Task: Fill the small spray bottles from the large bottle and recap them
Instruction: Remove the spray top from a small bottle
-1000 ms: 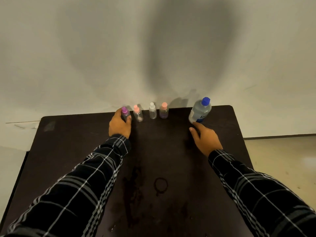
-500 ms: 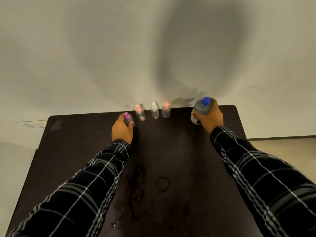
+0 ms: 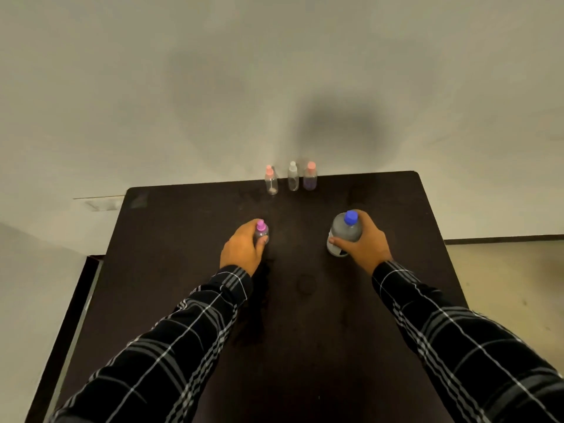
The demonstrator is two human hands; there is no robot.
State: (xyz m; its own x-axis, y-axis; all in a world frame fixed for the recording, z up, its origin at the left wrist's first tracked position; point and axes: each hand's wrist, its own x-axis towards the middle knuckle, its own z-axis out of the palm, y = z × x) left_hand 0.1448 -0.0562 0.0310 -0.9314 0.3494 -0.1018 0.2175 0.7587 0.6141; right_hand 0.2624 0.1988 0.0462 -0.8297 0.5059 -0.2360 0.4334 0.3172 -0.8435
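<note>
Head view: the left hand curls its fingers round the purple-capped spray bottle. The right hand wraps the large bottle. Both stand upright mid-tabletop, well apart, with bare dark surface between them. Three small bottles line the far edge by the wall. Half a second ago both held bottles stood back at that row.
</note>
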